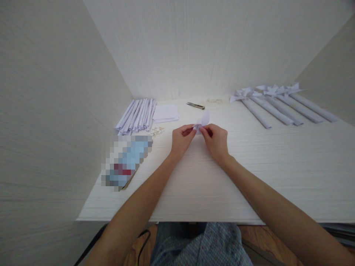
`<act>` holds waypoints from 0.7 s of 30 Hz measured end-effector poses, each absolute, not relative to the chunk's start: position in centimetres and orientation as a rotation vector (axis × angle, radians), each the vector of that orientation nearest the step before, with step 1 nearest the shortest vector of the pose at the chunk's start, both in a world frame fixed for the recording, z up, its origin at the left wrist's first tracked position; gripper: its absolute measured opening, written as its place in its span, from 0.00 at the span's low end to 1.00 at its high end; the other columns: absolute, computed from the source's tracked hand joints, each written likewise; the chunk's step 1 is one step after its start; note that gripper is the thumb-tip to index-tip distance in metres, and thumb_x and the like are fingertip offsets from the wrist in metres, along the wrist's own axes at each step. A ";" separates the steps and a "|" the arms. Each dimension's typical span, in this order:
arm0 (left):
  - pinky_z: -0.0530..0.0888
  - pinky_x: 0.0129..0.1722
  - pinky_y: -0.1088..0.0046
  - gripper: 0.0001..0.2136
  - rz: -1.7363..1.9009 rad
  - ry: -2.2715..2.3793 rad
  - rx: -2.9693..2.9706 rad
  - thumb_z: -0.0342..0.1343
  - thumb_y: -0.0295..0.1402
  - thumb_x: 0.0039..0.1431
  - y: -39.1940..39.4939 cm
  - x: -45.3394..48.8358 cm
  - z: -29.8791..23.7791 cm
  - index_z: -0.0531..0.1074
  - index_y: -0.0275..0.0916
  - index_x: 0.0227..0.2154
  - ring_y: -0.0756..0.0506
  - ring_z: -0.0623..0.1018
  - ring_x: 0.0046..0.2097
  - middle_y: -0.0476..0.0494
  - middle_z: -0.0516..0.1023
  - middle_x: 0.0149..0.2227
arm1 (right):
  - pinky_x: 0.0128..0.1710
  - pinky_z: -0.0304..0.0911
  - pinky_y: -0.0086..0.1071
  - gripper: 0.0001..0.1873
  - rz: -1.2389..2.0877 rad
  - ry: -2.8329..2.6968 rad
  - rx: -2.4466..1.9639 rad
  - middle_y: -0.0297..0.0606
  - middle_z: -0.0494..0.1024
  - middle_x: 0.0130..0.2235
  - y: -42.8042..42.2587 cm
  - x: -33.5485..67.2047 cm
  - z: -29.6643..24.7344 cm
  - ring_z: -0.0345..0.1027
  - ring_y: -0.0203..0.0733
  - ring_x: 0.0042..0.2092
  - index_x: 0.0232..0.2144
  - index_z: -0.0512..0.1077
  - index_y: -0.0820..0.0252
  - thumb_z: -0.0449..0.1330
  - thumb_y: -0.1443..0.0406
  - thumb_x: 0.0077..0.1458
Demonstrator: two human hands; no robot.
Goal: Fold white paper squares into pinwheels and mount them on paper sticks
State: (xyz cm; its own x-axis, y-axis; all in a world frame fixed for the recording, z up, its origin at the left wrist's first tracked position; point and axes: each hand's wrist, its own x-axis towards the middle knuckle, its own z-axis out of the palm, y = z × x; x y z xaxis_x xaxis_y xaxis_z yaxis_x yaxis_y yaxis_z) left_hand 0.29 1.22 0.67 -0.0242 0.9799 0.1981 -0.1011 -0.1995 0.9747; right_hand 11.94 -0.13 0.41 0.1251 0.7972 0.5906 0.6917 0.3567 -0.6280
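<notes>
Both hands meet over the middle of the white table, pinching one small piece of white paper [204,119] between them. My left hand [183,138] grips its left side with thumb and fingers closed. On the right side, my right hand [215,139] holds it in a similar pinch. A curved flap of the paper stands up beyond the fingertips; the lower part is mostly hidden by the fingers. Past the hands lies a pair of thread snips [195,105]. To the left of them is a stack of white paper squares [165,112].
Several rolled paper sticks [136,116] lie in a bundle at the back left, with small beige bits [157,130] near them. Paper pinwheels on sticks [274,101] rest at the back right. A blurred phone-like object [129,160] lies left. Walls [183,48] enclose the table [199,192].
</notes>
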 end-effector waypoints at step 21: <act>0.74 0.38 0.72 0.09 1.420 1.045 1.459 0.56 0.27 0.42 1.4 0.2 0.3 0.75 0.35 0.31 0.48 0.77 0.34 0.45 0.79 0.32 | 0.25 0.52 0.30 0.12 0.180 -1.618 -1.402 0.34 0.68 0.20 -0.1 11.9 0.5 0.57 0.34 0.22 0.18 0.66 0.61 0.53 0.63 0.50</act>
